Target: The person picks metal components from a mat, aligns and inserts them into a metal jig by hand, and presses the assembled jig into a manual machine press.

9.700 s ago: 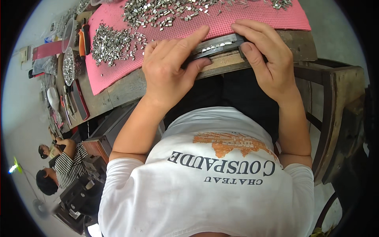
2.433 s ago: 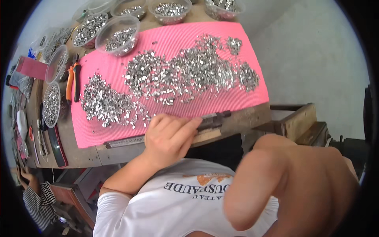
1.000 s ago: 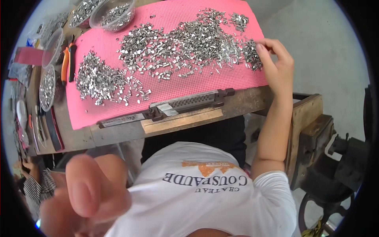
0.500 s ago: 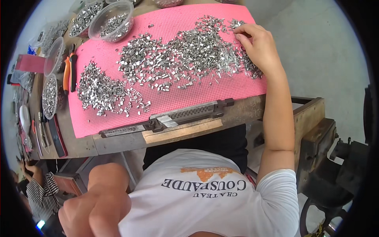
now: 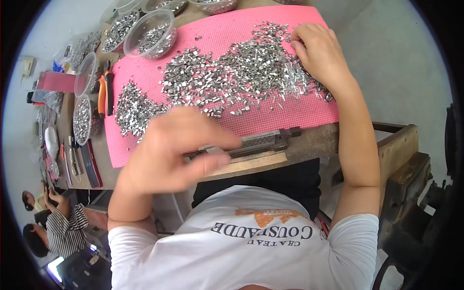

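Pink mat, frame centre: heaped small silver metal pieces. Right hand, upper right, fingers curled down into the heap's far end; grasp cannot be told. Left hand, centre, blurred, loosely open over the dark metal strip at the bench edge. Clear plastic bowls upper left.

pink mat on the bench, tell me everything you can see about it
The pink mat is a flat rectangular sheet with a fine dotted or woven texture, perhaps rubber or foam. It lies on the wooden bench, its near edge just behind a long grey metal jig. Heaps of small shiny metal pieces cover much of it, with a separate heap at its left end. The right hand rests on the pieces at its right end; the blurred left hand hangs above its near edge. Clear tubs of pieces sit by its far left corner.
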Action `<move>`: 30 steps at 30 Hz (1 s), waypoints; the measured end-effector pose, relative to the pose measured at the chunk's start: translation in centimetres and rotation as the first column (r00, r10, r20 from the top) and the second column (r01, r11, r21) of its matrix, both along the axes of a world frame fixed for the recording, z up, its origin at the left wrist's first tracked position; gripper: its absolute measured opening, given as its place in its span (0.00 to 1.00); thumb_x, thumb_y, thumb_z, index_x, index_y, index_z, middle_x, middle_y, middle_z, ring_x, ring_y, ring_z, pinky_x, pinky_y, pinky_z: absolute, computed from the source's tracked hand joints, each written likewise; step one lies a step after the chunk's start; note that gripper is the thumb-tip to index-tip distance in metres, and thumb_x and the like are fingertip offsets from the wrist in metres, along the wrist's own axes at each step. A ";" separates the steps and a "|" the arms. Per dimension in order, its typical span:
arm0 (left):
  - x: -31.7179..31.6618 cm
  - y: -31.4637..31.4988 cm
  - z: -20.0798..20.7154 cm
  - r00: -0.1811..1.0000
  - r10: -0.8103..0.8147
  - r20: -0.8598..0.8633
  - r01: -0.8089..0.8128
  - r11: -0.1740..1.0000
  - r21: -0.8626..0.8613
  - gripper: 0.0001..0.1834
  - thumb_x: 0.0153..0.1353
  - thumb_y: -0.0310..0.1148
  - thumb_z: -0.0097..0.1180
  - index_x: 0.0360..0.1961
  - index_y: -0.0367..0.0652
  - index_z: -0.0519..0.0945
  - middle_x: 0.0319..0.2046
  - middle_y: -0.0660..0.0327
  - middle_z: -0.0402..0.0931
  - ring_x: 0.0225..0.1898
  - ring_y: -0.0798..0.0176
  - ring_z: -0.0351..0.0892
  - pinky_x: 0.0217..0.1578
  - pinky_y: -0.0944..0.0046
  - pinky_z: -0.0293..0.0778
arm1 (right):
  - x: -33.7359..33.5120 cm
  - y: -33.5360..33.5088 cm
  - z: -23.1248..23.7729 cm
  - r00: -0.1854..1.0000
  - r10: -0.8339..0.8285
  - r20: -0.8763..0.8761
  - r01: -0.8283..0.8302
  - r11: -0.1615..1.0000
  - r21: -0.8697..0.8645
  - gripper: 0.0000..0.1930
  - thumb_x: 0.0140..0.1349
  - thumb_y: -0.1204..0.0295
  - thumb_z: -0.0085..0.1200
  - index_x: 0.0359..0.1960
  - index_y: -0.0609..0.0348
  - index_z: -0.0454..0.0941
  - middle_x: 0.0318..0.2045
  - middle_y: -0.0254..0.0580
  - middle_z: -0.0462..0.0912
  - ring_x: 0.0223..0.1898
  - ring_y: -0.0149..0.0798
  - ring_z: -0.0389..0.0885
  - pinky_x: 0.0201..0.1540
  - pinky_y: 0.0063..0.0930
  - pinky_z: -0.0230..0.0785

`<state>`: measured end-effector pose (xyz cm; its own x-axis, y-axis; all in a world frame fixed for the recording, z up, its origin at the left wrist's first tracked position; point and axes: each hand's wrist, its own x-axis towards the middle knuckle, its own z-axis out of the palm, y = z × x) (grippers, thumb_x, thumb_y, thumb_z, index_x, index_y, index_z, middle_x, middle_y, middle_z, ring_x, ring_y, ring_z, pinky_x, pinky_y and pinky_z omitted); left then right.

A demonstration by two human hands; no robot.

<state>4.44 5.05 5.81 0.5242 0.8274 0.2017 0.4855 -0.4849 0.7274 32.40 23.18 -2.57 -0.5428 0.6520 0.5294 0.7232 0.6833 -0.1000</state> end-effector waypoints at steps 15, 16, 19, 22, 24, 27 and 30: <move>2.2 21.8 -7.9 0.858 0.510 -0.060 -0.508 0.829 -0.234 0.15 0.59 0.39 0.71 0.43 0.41 0.89 0.31 0.66 0.84 0.32 0.74 0.79 0.35 0.69 0.75 | 3.0 -8.2 2.9 0.652 -0.147 -0.744 -0.268 0.873 -0.407 0.06 0.67 0.82 0.58 0.43 0.65 0.84 0.34 0.35 0.88 0.37 0.25 0.84 0.42 0.21 0.75; 2.6 22.3 -7.9 0.854 0.507 -0.116 -0.520 0.839 -0.162 0.15 0.58 0.39 0.71 0.42 0.41 0.89 0.30 0.67 0.84 0.30 0.74 0.78 0.34 0.69 0.75 | 3.5 -8.6 2.7 0.603 -0.178 -0.778 -0.315 0.842 -0.437 0.06 0.68 0.82 0.57 0.43 0.66 0.83 0.35 0.35 0.88 0.38 0.25 0.84 0.43 0.20 0.76; 3.5 23.1 -7.9 0.852 0.503 -0.147 -0.522 0.836 -0.167 0.15 0.58 0.39 0.72 0.41 0.41 0.89 0.30 0.67 0.84 0.29 0.74 0.77 0.33 0.68 0.75 | 4.7 -9.2 2.2 0.550 -0.202 -0.810 -0.369 0.812 -0.453 0.05 0.68 0.83 0.58 0.44 0.68 0.82 0.38 0.37 0.88 0.40 0.26 0.84 0.45 0.21 0.76; 3.5 23.7 -8.5 0.856 0.478 -0.199 -0.500 0.862 -0.079 0.14 0.58 0.39 0.72 0.40 0.40 0.89 0.30 0.67 0.84 0.29 0.74 0.77 0.33 0.68 0.75 | 5.2 -9.8 1.7 0.554 -0.229 -0.800 -0.376 0.789 -0.486 0.06 0.68 0.84 0.58 0.44 0.69 0.81 0.39 0.38 0.87 0.41 0.25 0.84 0.46 0.21 0.76; 3.4 23.7 -8.2 0.850 0.480 -0.218 -0.507 0.858 -0.084 0.14 0.58 0.39 0.72 0.40 0.40 0.89 0.30 0.67 0.84 0.29 0.74 0.77 0.34 0.68 0.75 | 5.2 -10.4 1.4 0.566 -0.234 -0.791 -0.366 0.788 -0.495 0.06 0.66 0.83 0.60 0.43 0.68 0.81 0.38 0.39 0.87 0.41 0.28 0.85 0.46 0.23 0.76; 2.6 24.1 -9.0 0.866 0.469 -0.170 -0.491 0.864 -0.115 0.14 0.58 0.38 0.71 0.42 0.41 0.88 0.30 0.66 0.84 0.29 0.73 0.78 0.34 0.69 0.75 | 5.4 -10.8 1.8 0.711 -0.149 -0.688 -0.261 0.852 -0.454 0.06 0.61 0.82 0.63 0.40 0.65 0.83 0.38 0.40 0.87 0.41 0.35 0.85 0.48 0.28 0.75; 2.5 23.6 -9.2 0.890 0.430 -0.152 -0.445 0.892 -0.081 0.14 0.61 0.37 0.69 0.44 0.42 0.88 0.30 0.66 0.84 0.30 0.73 0.78 0.34 0.69 0.75 | 5.9 -11.5 0.8 0.830 -0.114 -0.545 -0.126 0.915 -0.383 0.06 0.56 0.80 0.66 0.36 0.61 0.84 0.40 0.41 0.86 0.45 0.42 0.83 0.51 0.34 0.72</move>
<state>6.94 28.61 -3.34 0.1184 0.9916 0.0518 0.7211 -0.1218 0.6821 38.27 11.69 -1.74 -0.2457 0.8630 0.4414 0.4602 0.5046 -0.7305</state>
